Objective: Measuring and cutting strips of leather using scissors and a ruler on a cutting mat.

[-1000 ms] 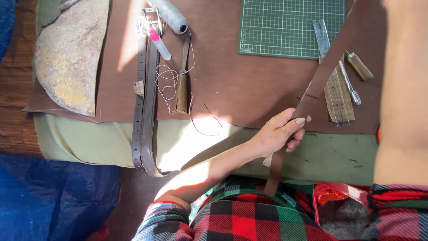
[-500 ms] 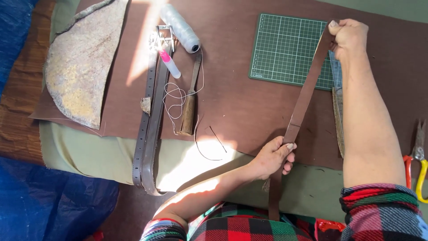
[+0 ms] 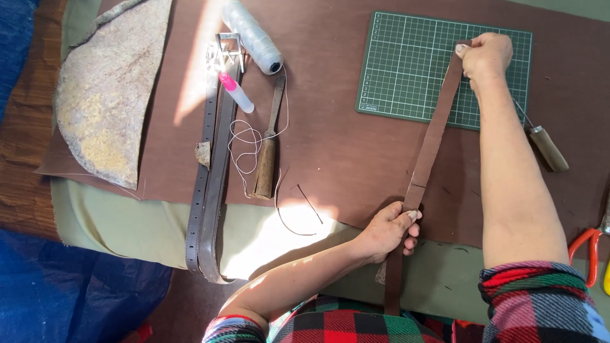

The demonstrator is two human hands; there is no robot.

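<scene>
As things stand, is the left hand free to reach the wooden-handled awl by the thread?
Probably not at once: the left hand grips the strap. Once it lets go, the awl lies on open mat to its left, with only loose thread around it.

We have one view, worn on the head, looking almost straight down at the surface (image 3: 356,159) from close above. Our own arms enter from the near edge; the cutting mat (image 3: 406,63) lies at the far right.
</scene>
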